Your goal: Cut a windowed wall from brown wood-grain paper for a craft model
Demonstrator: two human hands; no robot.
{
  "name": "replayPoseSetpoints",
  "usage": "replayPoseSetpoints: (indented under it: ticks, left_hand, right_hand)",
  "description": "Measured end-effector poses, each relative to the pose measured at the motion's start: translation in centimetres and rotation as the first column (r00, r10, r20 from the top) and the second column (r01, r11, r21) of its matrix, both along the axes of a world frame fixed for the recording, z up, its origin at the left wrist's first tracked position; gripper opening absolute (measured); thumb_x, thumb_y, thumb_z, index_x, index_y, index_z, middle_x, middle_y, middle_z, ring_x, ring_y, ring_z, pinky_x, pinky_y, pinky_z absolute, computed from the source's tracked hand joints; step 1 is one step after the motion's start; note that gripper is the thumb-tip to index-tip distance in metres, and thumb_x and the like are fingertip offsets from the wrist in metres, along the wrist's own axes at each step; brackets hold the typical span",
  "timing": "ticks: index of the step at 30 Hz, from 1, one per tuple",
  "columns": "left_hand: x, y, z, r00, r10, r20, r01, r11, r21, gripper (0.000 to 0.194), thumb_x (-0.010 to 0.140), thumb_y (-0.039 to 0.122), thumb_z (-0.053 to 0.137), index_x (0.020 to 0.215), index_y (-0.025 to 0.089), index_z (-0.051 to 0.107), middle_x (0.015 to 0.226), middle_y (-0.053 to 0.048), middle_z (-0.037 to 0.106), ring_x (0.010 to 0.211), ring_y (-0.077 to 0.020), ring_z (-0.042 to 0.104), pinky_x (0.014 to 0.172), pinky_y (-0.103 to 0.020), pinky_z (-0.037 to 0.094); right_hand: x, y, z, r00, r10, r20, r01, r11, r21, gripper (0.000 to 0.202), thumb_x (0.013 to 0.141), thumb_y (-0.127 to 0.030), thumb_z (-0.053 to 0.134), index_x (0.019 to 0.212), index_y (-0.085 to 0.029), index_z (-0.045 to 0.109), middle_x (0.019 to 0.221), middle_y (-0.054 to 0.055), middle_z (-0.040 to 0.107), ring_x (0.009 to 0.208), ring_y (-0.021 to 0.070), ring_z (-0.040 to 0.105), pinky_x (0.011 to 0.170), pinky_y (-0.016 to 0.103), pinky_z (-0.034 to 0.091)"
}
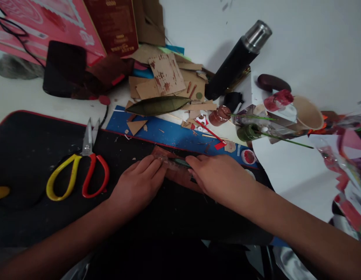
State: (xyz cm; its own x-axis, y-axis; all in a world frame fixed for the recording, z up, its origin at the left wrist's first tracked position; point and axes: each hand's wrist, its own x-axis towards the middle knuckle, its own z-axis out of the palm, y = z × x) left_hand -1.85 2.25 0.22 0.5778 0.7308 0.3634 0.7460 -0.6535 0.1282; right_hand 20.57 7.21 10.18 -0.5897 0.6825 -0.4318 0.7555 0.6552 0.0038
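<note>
A flat reddish-brown piece (180, 179), which looks like painted cardboard, lies on the black mat between my hands. My left hand (141, 179) has its fingers curled and presses a clear plastic strip (171, 165) onto that piece. My right hand (218, 175) is closed around a slim dark green tool (182, 162) that points left along the strip; its tip is too blurred to make out. To the left of my left hand lie scissors (87, 149) with one yellow and one red handle, blades apart.
Beyond the mat (23, 155) lie a green boat-shaped piece (158, 105), cardboard scraps (167, 74) and a blue sheet (157, 130). A black thermos (235, 62) stands by the wall. Brown (219, 116) and green paint jars (248, 133) hold sticks. White paper (297, 175) lies at right.
</note>
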Motion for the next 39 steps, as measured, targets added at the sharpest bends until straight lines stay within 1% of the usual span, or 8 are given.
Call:
replayPoseSetpoints:
  ticks: [5, 7, 11, 15, 23, 28, 36, 39]
  left_hand:
    - [0.0, 0.0, -0.3, 1.000, -0.003, 0.025, 0.003, 1.000, -0.001, 0.026, 0.097, 0.011, 0.055, 0.117, 0.008, 0.070, 0.108, -0.013, 0.075, 0.101, -0.0290, 0.068, 0.080, -0.041, 0.064]
    - [0.0, 0.0, -0.3, 0.999, -0.001, 0.035, 0.001, 1.000, -0.001, 0.025, 0.097, 0.011, 0.055, 0.115, 0.008, 0.071, 0.108, -0.013, 0.075, 0.101, -0.0292, 0.068, 0.079, -0.041, 0.064]
    - [0.0, 0.0, -0.3, 0.999, -0.001, 0.044, 0.000, 1.000, 0.010, 0.026, 0.095, 0.010, 0.058, 0.118, 0.008, 0.071, 0.109, -0.014, 0.075, 0.105, -0.0295, 0.068, 0.082, -0.041, 0.063]
    - [-0.1, -0.1, -0.3, 0.999, 0.002, 0.040, -0.001, 1.000, -0.011, 0.027, 0.096, 0.010, 0.058, 0.120, 0.009, 0.071, 0.111, -0.014, 0.075, 0.109, -0.0296, 0.068, 0.086, -0.041, 0.063]
    - [-0.1, -0.1, -0.5, 0.999, 0.015, 0.031, -0.015, 1.000, -0.013, 0.026, 0.098, 0.013, 0.056, 0.118, 0.009, 0.072, 0.115, -0.014, 0.076, 0.107, -0.0282, 0.069, 0.083, -0.039, 0.062]
    - [-0.1, 0.0, -0.3, 0.999, 0.018, 0.041, -0.018, 1.000, -0.005, 0.024, 0.098, 0.012, 0.056, 0.116, 0.009, 0.072, 0.110, -0.012, 0.076, 0.107, -0.0279, 0.069, 0.084, -0.038, 0.062]
    - [-0.1, 0.0, -0.3, 1.000, 0.010, 0.027, -0.010, 1.000, 0.003, 0.026, 0.098, 0.012, 0.054, 0.117, 0.009, 0.072, 0.110, -0.013, 0.076, 0.106, -0.0280, 0.069, 0.082, -0.039, 0.062]
    - [-0.2, -0.1, -0.4, 1.000, 0.003, 0.011, -0.003, 1.000, -0.005, 0.027, 0.097, 0.012, 0.055, 0.118, 0.008, 0.071, 0.112, -0.014, 0.075, 0.108, -0.0287, 0.068, 0.084, -0.039, 0.062]
  right_hand:
    - [0.5, -0.3, 0.1, 0.996, -0.044, -0.079, 0.045, 0.999, 0.013, 0.019, 0.102, -0.023, 0.054, 0.112, -0.017, 0.068, 0.092, 0.009, 0.077, 0.066, 0.0196, 0.065, 0.055, 0.034, 0.020]
    - [0.4, -0.3, 0.2, 0.994, -0.054, -0.098, 0.056, 0.998, 0.011, 0.019, 0.103, -0.024, 0.053, 0.112, -0.017, 0.068, 0.089, 0.008, 0.076, 0.065, 0.0197, 0.065, 0.055, 0.034, 0.019]
    - [-0.2, -0.1, 0.2, 0.993, -0.068, -0.092, 0.068, 0.998, -0.001, 0.019, 0.103, -0.024, 0.053, 0.112, -0.017, 0.068, 0.088, 0.008, 0.077, 0.064, 0.0195, 0.064, 0.056, 0.034, 0.019]
    - [-0.7, 0.3, 0.0, 0.995, -0.063, -0.079, 0.063, 0.998, -0.007, 0.020, 0.103, -0.023, 0.053, 0.115, -0.017, 0.067, 0.090, 0.008, 0.077, 0.066, 0.0199, 0.066, 0.056, 0.034, 0.019]
    - [-0.7, 0.7, -0.6, 0.996, -0.058, -0.064, 0.057, 0.998, -0.022, 0.019, 0.105, -0.023, 0.053, 0.114, -0.018, 0.068, 0.091, 0.008, 0.077, 0.069, 0.0217, 0.068, 0.056, 0.035, 0.022]
    - [-0.8, 0.6, -0.8, 0.997, -0.045, -0.069, 0.044, 0.999, -0.010, 0.016, 0.102, -0.021, 0.057, 0.113, -0.018, 0.067, 0.089, 0.007, 0.076, 0.067, 0.0214, 0.068, 0.056, 0.034, 0.020]
    - [-0.9, 0.7, -1.0, 0.998, -0.025, -0.051, 0.024, 1.000, -0.009, 0.017, 0.100, -0.018, 0.055, 0.114, -0.016, 0.065, 0.092, 0.009, 0.076, 0.066, 0.0198, 0.067, 0.055, 0.034, 0.021]
    - [-1.1, 0.8, -1.0, 0.999, -0.001, -0.046, 0.001, 1.000, 0.001, 0.018, 0.100, -0.016, 0.055, 0.114, -0.016, 0.065, 0.090, 0.008, 0.076, 0.065, 0.0197, 0.067, 0.054, 0.034, 0.021]
